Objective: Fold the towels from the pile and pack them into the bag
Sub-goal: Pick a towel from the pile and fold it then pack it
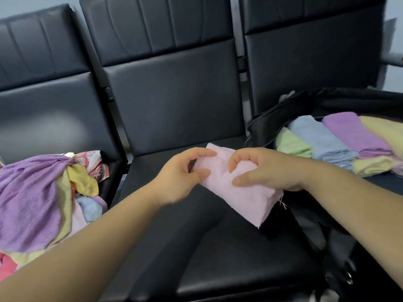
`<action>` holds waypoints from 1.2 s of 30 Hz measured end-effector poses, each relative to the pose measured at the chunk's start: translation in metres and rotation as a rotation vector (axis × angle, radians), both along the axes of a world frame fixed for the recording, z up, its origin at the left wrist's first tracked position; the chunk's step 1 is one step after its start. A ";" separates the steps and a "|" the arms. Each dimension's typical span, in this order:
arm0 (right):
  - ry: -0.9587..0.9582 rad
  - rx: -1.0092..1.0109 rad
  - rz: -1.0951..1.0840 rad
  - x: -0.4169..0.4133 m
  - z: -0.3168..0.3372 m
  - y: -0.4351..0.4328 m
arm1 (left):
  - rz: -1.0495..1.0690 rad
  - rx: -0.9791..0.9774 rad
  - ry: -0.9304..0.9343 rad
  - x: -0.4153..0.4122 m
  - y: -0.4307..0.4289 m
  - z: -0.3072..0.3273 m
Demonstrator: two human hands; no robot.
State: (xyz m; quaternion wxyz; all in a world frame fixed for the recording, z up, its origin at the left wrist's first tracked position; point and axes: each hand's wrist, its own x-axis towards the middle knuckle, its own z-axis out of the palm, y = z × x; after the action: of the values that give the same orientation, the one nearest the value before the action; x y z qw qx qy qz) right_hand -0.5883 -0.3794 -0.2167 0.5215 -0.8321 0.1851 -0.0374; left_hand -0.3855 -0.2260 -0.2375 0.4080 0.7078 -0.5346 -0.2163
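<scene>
Towel point(237, 192), pale pink, folded narrow, frayed corner thread.

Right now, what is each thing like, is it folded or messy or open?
pink towel, folded, held by both hands.
left hand, pinching the pink towel.
right hand, pinching the pink towel.
pile, crumpled, not folded.
bag, open.
packed towels, folded, side by side in the bag.

Three black padded seats point(174, 101) in row; pale wall point(32, 5) behind.
</scene>
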 end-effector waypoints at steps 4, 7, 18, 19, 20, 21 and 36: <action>-0.057 -0.151 -0.166 -0.042 0.021 -0.040 | -0.056 -0.036 -0.080 -0.026 -0.057 0.018; -0.157 -0.149 -0.365 -0.069 0.022 -0.082 | -0.082 -0.036 -0.248 -0.045 -0.100 0.025; -0.432 0.057 -0.808 -0.083 -0.012 -0.166 | -0.202 0.336 -0.809 -0.053 -0.238 0.047; -0.450 0.096 -0.783 -0.076 -0.016 -0.169 | -0.189 0.338 -0.809 -0.049 -0.243 0.047; -0.450 0.124 -0.754 -0.069 -0.019 -0.171 | -0.163 0.321 -0.792 -0.045 -0.248 0.047; -0.446 0.139 -0.721 -0.061 -0.022 -0.172 | -0.129 0.290 -0.765 -0.040 -0.250 0.047; 0.078 -0.003 -0.484 -0.001 -0.051 -0.189 | 0.021 0.030 -0.740 -0.016 -0.223 0.066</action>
State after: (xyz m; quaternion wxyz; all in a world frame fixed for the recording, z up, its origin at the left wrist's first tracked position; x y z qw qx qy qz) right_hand -0.5891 -0.5679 -0.2680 0.4887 -0.7651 0.3989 -0.1293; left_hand -0.4014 -0.4489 -0.1711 0.1787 0.7495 -0.6354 0.0505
